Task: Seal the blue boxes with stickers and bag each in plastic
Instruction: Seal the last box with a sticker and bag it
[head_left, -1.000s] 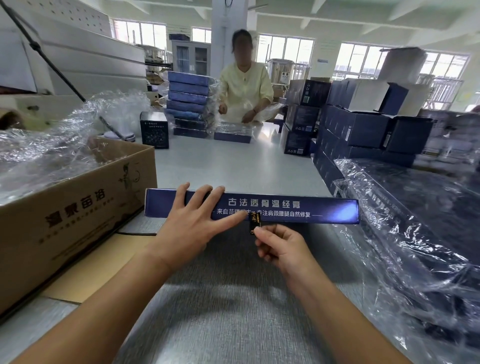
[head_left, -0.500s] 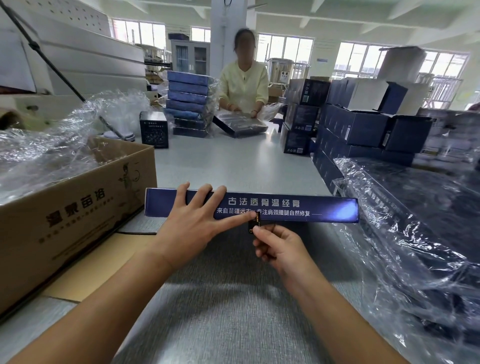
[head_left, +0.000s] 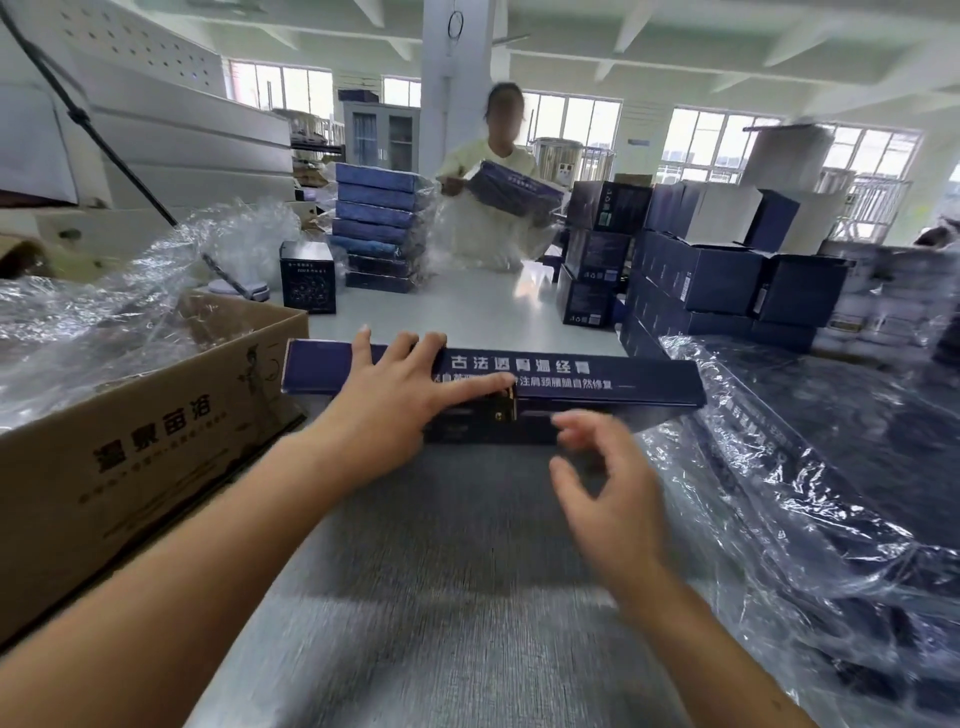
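- long flat dark blue cardboard box (head_left: 623, 376): navy side face carrying 2 lines of white Chinese lettering.
- small rectangular sticker (head_left: 504, 409) on the box's seam: black with gold print.
- brown corrugated cardboard carton (head_left: 130, 441): dark brown characters and a small figure drawing.
- grey table surface (head_left: 467, 571): fine ribbed pattern.
- clear crinkled plastic wrap (head_left: 831, 519): white glints over dark blue.
- small black cube-shaped box (head_left: 307, 278): pale circular motif.

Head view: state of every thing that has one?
Long blue cardboard box, closed, lying flat, unbagged.
Small gold sticker, stuck across the box's front seam.
Left hand, flat, pressing the box lid.
Right hand, open, empty, off the box.
Brown cardboard carton, open-topped.
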